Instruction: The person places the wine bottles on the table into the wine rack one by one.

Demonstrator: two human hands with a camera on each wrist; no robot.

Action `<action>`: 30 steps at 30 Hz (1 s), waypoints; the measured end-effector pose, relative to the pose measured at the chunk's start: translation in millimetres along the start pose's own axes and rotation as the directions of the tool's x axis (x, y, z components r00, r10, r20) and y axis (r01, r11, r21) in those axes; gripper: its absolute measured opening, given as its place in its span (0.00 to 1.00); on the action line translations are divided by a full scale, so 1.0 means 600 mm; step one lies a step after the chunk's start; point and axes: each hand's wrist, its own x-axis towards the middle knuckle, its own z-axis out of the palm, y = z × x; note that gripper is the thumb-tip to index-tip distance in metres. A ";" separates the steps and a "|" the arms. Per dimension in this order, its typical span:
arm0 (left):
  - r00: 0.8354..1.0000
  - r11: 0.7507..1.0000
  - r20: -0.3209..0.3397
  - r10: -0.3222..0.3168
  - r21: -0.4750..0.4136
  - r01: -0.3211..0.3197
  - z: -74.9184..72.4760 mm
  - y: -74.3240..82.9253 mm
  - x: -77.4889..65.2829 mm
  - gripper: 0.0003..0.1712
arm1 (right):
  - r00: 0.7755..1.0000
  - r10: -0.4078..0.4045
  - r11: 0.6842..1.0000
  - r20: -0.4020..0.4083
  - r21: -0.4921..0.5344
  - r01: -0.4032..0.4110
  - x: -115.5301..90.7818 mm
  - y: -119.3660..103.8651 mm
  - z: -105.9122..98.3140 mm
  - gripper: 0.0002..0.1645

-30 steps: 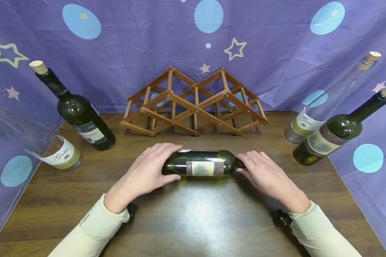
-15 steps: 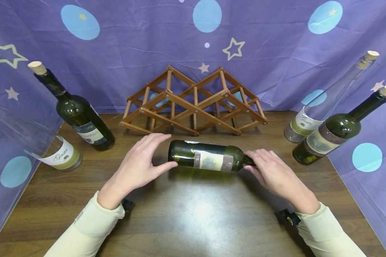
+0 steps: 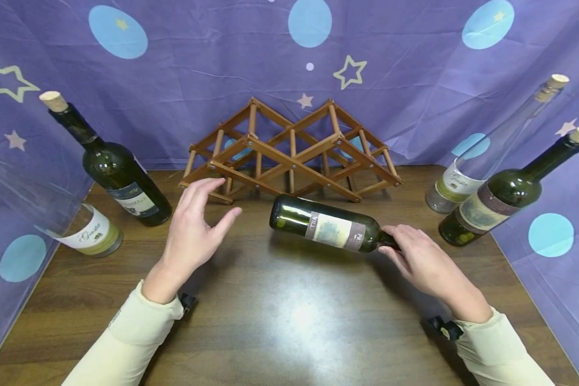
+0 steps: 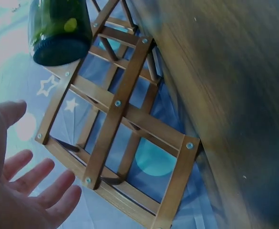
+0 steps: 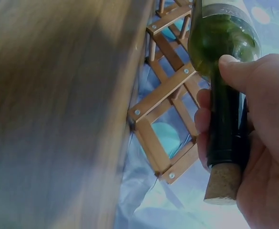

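The left hand [image 3: 180, 241] is wide and empty; the rack [image 3: 294, 165] stands at 12 o'clock; the bottle [image 3: 330, 225], nearby, aims its base just past 9 o'clock. The right hand [image 3: 427, 265] grips its neck; with only 1 hand holding, the base could swing into the rack.

Lbl [image 3: 335, 231] on held btl [image 3: 294, 215] reads "VILL", "PRI"; other lbls [image 3: 93, 234] unclear.

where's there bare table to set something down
Widest: the table between the sleeves, nearer than the held bottle. Smaller: between the rack and the right clear bottle. Crowded: between that and the dark bottle beside it.
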 end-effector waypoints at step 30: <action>0.990 0.990 -0.064 -0.123 0.064 0.127 0.023 -0.100 0.020 0.27 | 0.962 0.273 0.961 0.007 0.044 -0.273 -0.086 0.063 -0.039 0.20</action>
